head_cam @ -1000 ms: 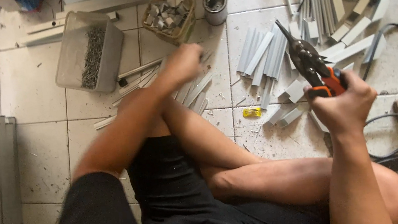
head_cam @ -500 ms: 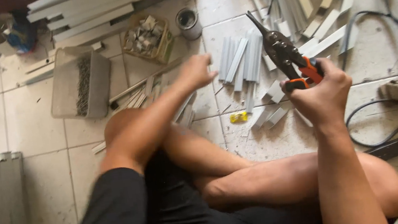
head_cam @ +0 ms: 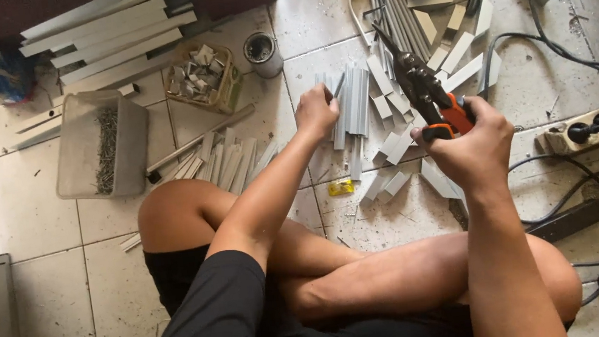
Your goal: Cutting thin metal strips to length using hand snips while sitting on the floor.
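**Left hand on the gray strips, snips held up in the right**

A person sits cross-legged on a tiled floor. The left hand is near the middle of the frame, reaching up to a bunch of gray metal strips. Its fingers are curled onto the left edge of the bunch, pinching a strip. The strips lie long-ways up and down the frame, just right of those fingers.

The right hand is right of the middle. Its fingers are wrapped tight around the orange handles of the tin snips. The dark blades point to the upper left, toward the top of the strips. The left hand is the nearer one to the strips. A clear box of screws sits far off at the left.
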